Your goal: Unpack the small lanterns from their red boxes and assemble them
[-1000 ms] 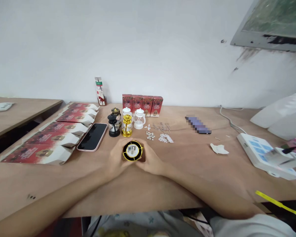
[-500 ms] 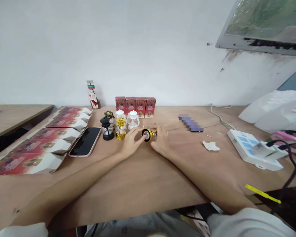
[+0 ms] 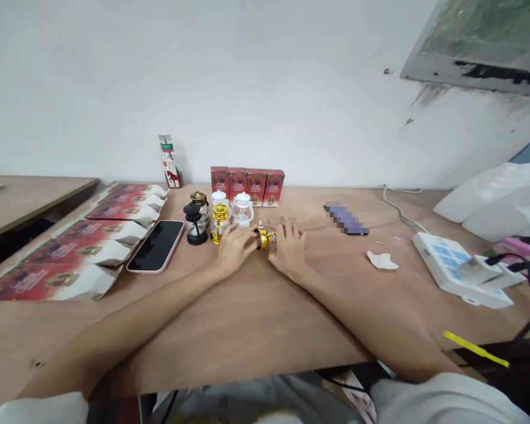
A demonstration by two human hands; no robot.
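Observation:
A small gold lantern (image 3: 266,238) lies on its side between my hands. My left hand (image 3: 236,248) is closed at its base end, the fingers at the rim. From the other side my right hand (image 3: 288,248) wraps round the lantern's top part, partly hiding it. Just left of my left hand stand a gold lantern (image 3: 219,225) and a black lantern (image 3: 196,226). Behind them are a bronze-coloured lantern (image 3: 200,206) and two white ones, the nearer being a white lantern (image 3: 242,211).
Several red boxes (image 3: 247,187) stand by the wall. Flattened red cartons (image 3: 66,253) and a phone (image 3: 156,247) lie at left. On the right are a purple phone (image 3: 348,219), a paper scrap (image 3: 382,261) and a white power strip (image 3: 459,265) with cables.
The gold lantern has turned, so its dark open base no longer faces me and its side shows. My left thumb has moved off the base opening. The view has shifted slightly.

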